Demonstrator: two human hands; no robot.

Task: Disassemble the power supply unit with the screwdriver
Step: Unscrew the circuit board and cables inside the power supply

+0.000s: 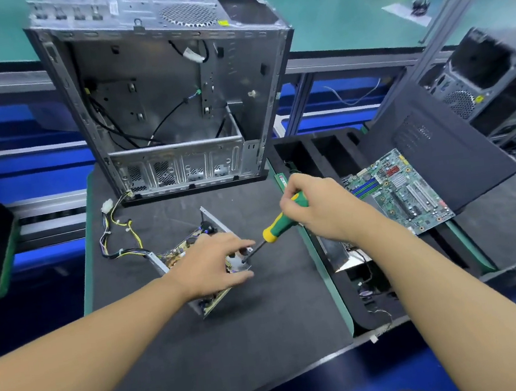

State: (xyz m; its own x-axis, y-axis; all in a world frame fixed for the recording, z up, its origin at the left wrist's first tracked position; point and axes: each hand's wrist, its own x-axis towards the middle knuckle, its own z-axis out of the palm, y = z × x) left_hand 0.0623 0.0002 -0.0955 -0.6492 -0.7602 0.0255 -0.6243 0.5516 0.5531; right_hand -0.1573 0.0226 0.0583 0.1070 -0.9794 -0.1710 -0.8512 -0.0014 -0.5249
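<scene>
The power supply unit lies opened on the dark mat, its circuit board exposed inside a thin metal tray. A bundle of yellow and black cables runs off its left side. My left hand rests over the unit, thumb and fingers curled around its right end. My right hand grips the green and yellow screwdriver. The black shaft slants down to the left, and its tip meets the unit's right corner beside my left fingers.
An emptied computer case stands open behind the unit. A green motherboard lies on black foam trays at the right, with a dark side panel and another case beyond. The dark mat stretches toward me.
</scene>
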